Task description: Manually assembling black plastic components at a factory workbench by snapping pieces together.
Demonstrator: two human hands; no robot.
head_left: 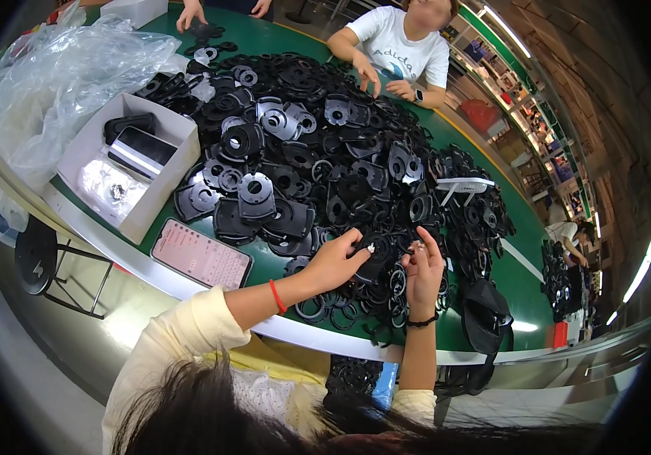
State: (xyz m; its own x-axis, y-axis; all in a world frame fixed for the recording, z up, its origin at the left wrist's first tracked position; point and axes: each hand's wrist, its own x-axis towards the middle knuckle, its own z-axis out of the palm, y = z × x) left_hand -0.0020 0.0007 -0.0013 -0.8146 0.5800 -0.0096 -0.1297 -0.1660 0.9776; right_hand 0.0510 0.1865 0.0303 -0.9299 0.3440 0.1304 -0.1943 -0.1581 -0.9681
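My left hand (338,260), with a red band at the wrist, is closed in a pinch at the edge of a dark round plastic part (375,267). Close to its right, my right hand (422,274) has the index finger raised and the other fingers curled in. Anything small between those fingers is too dark to make out. Under and in front of both hands spreads a large heap of black plastic parts (284,178), many of them plates with a round hole. Loose black rings (312,307) lie along the heap's near side.
A white box (132,220) with a few items stands at left beside clear plastic bags (60,83). A phone (200,254) lies near the green table's (523,296) front edge. A black bag (485,315) sits at right. A person (409,45) sits opposite; another person's hands (191,14) show farther left.
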